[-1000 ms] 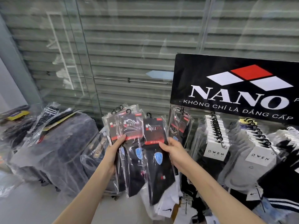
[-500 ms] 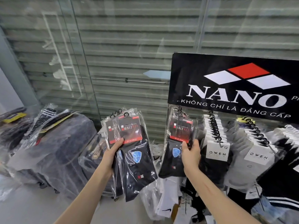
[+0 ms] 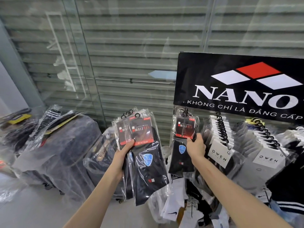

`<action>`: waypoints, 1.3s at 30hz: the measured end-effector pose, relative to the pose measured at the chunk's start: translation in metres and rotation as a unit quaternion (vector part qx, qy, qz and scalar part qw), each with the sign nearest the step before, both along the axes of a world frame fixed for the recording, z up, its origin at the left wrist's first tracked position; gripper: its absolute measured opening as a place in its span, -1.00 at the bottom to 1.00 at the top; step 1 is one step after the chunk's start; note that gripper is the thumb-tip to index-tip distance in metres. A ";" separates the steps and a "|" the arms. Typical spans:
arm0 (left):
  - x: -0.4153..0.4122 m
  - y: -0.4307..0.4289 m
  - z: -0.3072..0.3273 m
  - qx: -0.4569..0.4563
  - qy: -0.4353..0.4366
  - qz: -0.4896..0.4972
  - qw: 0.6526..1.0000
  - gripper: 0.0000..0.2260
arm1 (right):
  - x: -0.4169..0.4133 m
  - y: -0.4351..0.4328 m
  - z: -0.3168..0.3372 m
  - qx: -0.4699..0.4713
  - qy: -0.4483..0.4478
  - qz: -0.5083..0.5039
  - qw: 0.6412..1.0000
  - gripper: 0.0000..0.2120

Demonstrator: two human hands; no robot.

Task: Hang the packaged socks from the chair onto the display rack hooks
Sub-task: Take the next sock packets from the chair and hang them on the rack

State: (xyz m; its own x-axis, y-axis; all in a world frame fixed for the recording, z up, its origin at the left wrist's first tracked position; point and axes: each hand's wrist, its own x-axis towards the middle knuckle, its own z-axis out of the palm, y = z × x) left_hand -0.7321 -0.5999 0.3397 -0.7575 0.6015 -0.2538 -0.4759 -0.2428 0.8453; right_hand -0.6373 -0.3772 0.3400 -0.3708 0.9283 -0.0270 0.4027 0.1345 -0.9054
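My left hand grips a fanned bunch of packaged black socks with red and black header cards, held up left of the display rack. My right hand pinches one packaged black sock pair by its card. That pack sits at the rack's leftmost hook, below the black NANO sign. Its small black hanger is at the hook; I cannot tell whether it rests fully on it.
Hooks to the right carry rows of white OWEN-tagged sock packs. More white and black socks hang lower on the rack. A plastic-wrapped dark chair with loose packs on top stands at the left. A glass wall with a shutter is behind.
My right hand took one pack off the bunch and carried it right and up to the leftmost hook. My left hand stayed in place with the rest of the packs.
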 end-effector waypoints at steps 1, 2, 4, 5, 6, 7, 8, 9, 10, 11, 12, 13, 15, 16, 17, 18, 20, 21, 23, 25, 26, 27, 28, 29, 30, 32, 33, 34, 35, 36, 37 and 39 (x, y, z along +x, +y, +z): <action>0.001 0.000 0.001 -0.002 0.002 -0.001 1.000 -0.55 | -0.003 0.003 0.002 -0.005 -0.010 0.000 1.000 -0.85; 0.002 0.001 0.002 -0.005 0.003 -0.002 1.000 -0.54 | -0.006 0.005 0.005 -0.016 -0.020 0.004 1.000 -0.83; 0.003 0.002 0.003 -0.007 0.003 -0.001 1.000 -0.52 | -0.012 0.009 0.010 -0.052 -0.047 0.024 0.997 -0.73; 0.003 0.002 0.003 -0.006 0.005 -0.001 1.000 -0.52 | -0.016 0.011 0.013 -0.079 -0.060 0.034 0.994 -0.66; 0.004 0.002 0.004 -0.002 0.007 -0.001 1.000 -0.52 | -0.017 0.012 0.014 -0.110 -0.068 0.040 0.991 -0.58; 0.004 0.003 0.005 0.003 0.007 -0.003 1.000 -0.53 | -0.019 0.013 0.015 -0.141 -0.071 0.043 0.986 -0.51; 0.004 0.003 0.005 0.006 0.007 -0.004 1.000 -0.55 | -0.021 0.012 0.015 -0.166 -0.073 0.047 0.982 -0.46; 0.004 0.004 0.005 0.006 0.006 -0.006 1.000 -0.57 | -0.020 0.009 0.015 -0.180 -0.077 0.053 0.979 -0.43; 0.003 0.004 0.005 0.005 0.005 -0.008 1.000 -0.60 | -0.018 0.004 0.015 -0.183 -0.091 0.058 0.977 -0.41; 0.003 0.004 0.005 0.004 0.003 -0.008 1.000 -0.61 | -0.014 -0.005 0.016 -0.176 -0.112 0.072 0.975 -0.37; 0.002 0.004 0.005 0.003 0.000 -0.008 1.000 -0.61 | -0.009 -0.016 0.015 -0.158 -0.125 0.094 0.975 -0.35; 0.001 0.004 0.005 -0.001 -0.002 -0.006 1.000 -0.60 | -0.004 -0.029 0.013 -0.134 -0.117 0.126 0.976 -0.35; 0.001 0.007 0.005 -0.008 0.002 -0.001 1.000 -0.57 | 0.007 -0.057 0.011 -0.088 -0.043 0.189 0.977 -0.44; 0.002 0.008 0.004 -0.010 0.004 0.002 1.000 -0.55 | 0.013 -0.070 0.013 -0.077 0.007 0.211 0.974 -0.49; 0.002 0.010 0.004 -0.009 0.004 0.004 1.000 -0.54 | 0.015 -0.081 0.017 -0.073 0.051 0.226 0.970 -0.50; 0.002 0.011 0.003 -0.007 0.004 0.003 1.000 -0.52 | 0.016 -0.088 0.023 -0.070 0.082 0.238 0.965 -0.46; 0.003 0.013 0.004 -0.012 0.007 0.002 1.000 -0.49 | 0.015 -0.094 0.033 -0.046 0.099 0.260 0.959 -0.37; 0.004 0.013 0.004 -0.013 0.008 -0.001 1.000 -0.46 | 0.014 -0.094 0.038 -0.028 0.092 0.265 0.959 -0.40; 0.006 0.014 0.006 -0.005 0.010 -0.005 1.000 -0.45 | 0.011 -0.090 0.041 0.001 0.081 0.267 0.960 -0.59; 0.007 0.014 0.006 0.000 0.017 -0.005 1.000 -0.45 | 0.010 -0.085 0.042 0.003 0.090 0.274 0.958 -0.70; 0.008 0.014 0.006 -0.001 0.018 -0.005 1.000 -0.44 | 0.009 -0.082 0.041 -0.008 0.101 0.275 0.956 -0.71; 0.007 0.013 0.006 -0.005 0.016 -0.003 1.000 -0.43 | 0.008 -0.078 0.042 -0.028 0.111 0.273 0.955 -0.70; 0.006 0.011 0.005 -0.007 0.010 0.001 1.000 -0.44 | 0.008 -0.074 0.041 -0.058 0.124 0.266 0.954 -0.68; 0.004 0.009 0.005 -0.003 0.002 0.003 1.000 -0.48 | 0.009 -0.067 0.040 -0.100 0.142 0.259 0.950 -0.69; 0.002 0.007 0.005 0.004 -0.006 0.006 1.000 -0.52 | 0.010 -0.061 0.037 -0.145 0.163 0.252 0.943 -0.75; -0.005 0.002 0.005 0.006 -0.013 0.016 1.000 -0.58 | 0.018 -0.050 0.027 -0.210 0.175 0.244 0.931 -0.81; -0.008 0.000 0.004 0.005 -0.009 0.018 1.000 -0.60 | 0.023 -0.044 0.019 -0.227 0.166 0.234 0.931 -0.79; -0.010 -0.002 0.004 0.005 -0.001 0.016 1.000 -0.62 | 0.027 -0.040 0.009 -0.231 0.157 0.217 0.935 -0.77; -0.012 -0.003 0.004 0.006 0.004 0.012 1.000 -0.66 | 0.030 -0.036 -0.001 -0.218 0.150 0.188 0.946 -0.78; -0.013 -0.004 0.004 0.009 0.005 0.010 1.000 -0.71 | 0.033 -0.033 -0.011 -0.201 0.150 0.148 0.957 -0.81; -0.014 -0.004 0.005 0.011 0.007 0.009 1.000 -0.74 | 0.035 -0.032 -0.019 -0.185 0.156 0.103 0.965 -0.84; -0.014 -0.003 0.008 0.010 0.019 0.006 1.000 -0.76 | 0.035 -0.033 -0.025 -0.146 0.174 0.047 0.973 -0.86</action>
